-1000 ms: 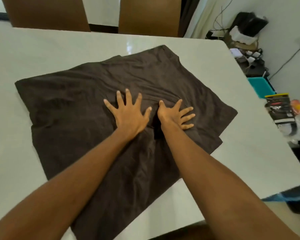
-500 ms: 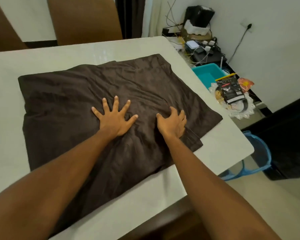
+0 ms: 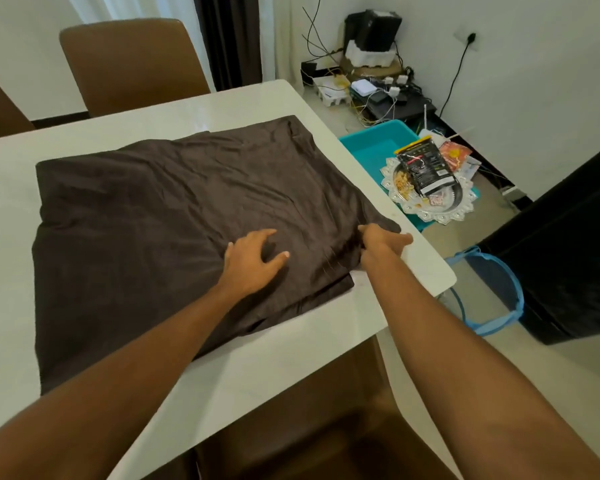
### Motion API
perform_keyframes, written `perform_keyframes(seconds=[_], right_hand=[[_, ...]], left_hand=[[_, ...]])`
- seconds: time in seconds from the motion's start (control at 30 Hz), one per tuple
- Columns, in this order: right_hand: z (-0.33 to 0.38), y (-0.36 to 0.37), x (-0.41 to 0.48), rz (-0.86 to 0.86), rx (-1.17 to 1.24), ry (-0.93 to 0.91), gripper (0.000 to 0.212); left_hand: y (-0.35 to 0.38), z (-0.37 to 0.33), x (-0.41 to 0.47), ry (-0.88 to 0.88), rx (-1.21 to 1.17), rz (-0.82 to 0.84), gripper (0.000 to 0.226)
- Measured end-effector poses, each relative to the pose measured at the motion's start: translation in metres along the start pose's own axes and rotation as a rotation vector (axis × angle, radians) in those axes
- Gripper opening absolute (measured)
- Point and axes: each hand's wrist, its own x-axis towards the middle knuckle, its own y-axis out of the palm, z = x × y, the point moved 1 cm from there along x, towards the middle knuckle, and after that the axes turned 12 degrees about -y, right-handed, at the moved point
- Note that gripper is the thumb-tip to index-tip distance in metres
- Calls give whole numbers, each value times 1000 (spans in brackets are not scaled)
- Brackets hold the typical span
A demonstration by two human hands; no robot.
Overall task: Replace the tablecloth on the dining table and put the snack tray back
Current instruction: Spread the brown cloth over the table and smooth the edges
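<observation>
Observation, left to right. The dining table (image 3: 274, 368) has a white, glossy top. The tablecloth (image 3: 170, 209), dark brown and folded into a thick multi-layer square, lies on it towards the right end, with bare table around it on all sides.

The left hand (image 3: 253, 259) rests on the cloth near its front right quarter. The fingers are arched and apart, the tips press down, and no fold is gathered in them. The right hand (image 3: 383, 242) is at the cloth's right-hand edge, just short of the corner. The fingers appear closed on the edge layers, and creases run in towards that hand.

The snack tray (image 3: 465, 206), silvery with a scalloped rim, is off the table to the right. It sits on a teal tub (image 3: 371, 147) and carries a black pouch (image 3: 423, 168) and loose snacks. A blue basket (image 3: 513, 299) stands on the floor nearer us.

Assessment of handling: we judge the cloth soft, limp and light for its bulk. It will sag and drag rather than slide as one piece, and the polished top offers it little grip. We recommend holding it at corners or hemmed edges with both hands well apart, taking only the top layers to open each fold.

The tray appears rigid but loosely loaded, so we advise lifting it level by opposite rims, or the contents may slip off.
</observation>
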Motion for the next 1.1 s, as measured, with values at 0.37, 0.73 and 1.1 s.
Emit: perform_keyframes(seconds=[0.37, 0.73, 1.1], right_hand=[[57, 45, -89, 866, -31, -424, 18], [62, 48, -72, 866, 306, 4, 43], [44, 150, -45, 577, 150, -222, 85]], left_hand=[[-22, -94, -8, -105, -542, 62, 111], [-75, -78, -25, 230, -64, 67, 65], [-95, -18, -42, 174, -273, 207, 63]])
